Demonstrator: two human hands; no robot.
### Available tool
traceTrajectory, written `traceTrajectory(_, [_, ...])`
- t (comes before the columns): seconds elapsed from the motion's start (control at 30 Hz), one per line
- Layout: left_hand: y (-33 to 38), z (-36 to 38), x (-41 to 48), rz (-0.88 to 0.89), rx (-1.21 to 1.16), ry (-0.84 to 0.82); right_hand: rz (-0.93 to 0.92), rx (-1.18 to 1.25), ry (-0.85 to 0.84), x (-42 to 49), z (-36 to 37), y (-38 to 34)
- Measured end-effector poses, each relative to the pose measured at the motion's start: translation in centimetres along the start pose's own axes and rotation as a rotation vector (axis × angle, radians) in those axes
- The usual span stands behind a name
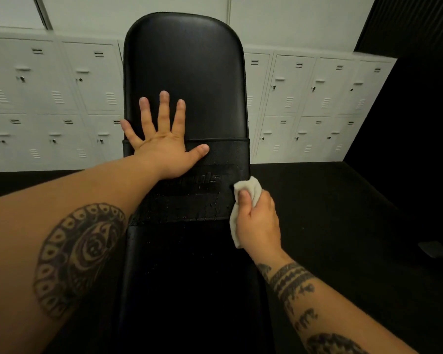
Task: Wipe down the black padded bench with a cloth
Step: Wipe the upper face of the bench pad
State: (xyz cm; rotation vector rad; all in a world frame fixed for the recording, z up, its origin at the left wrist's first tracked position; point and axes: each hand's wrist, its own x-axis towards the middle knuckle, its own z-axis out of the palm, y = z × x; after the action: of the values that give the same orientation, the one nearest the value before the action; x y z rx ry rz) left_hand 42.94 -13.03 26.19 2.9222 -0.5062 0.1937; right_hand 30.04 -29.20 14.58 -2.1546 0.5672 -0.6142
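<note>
The black padded bench (187, 67) runs away from me down the middle of the view, its rounded far end raised toward the lockers. A textured black band with small wet drops crosses the pad halfway along. My left hand (161, 141) lies flat on the pad with fingers spread, pressing near the band's upper edge. My right hand (257, 221) grips a bunched white cloth (250, 187) at the bench's right edge, beside the band. Part of the cloth hangs below my palm.
White metal lockers (54, 98) line the wall behind the bench on both sides. Dark floor (343, 213) surrounds the bench. A black wall panel (414, 60) stands at the right. A small dark flat object (432, 249) lies on the floor at the right.
</note>
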Motion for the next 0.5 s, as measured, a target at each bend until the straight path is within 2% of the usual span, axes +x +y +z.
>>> traceTrajectory(0.17, [-0.2,0.0,0.1,-0.002,-0.003,-0.009,0.052,0.068,-0.002,5.4,-0.5,-4.1])
traceTrajectory(0.3, [-0.3,0.0,0.3,0.000,-0.003,-0.006,-0.009,0.055,0.076,2.6,0.7,-2.7])
traceTrajectory(0.5, [-0.1,-0.8,0.0,-0.002,-0.031,-0.047,0.058,-0.119,-0.130,0.0,-1.0,-0.8])
